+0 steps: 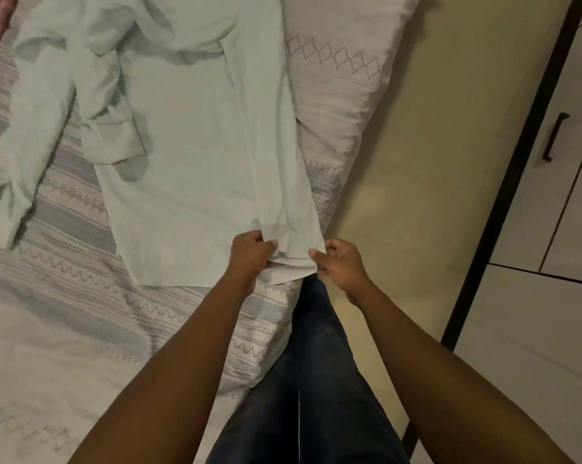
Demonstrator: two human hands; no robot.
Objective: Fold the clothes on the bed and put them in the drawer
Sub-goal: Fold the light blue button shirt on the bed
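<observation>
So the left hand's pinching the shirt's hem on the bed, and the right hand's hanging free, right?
Not quite: the right hand isn't free. The head view shows it pinching the hem of the shirt too, alongside the left hand, on the bed.

Beige floor (417, 162), pale wardrobe (534, 329) perhaps (dark handle (555, 137))

Count: one bed (65, 296); one spread pale green garment (189, 162); one crumpled pale green piece (25, 128); two hands, left hand (251, 254) and right hand (340, 259); one door handle (556, 137).
</observation>
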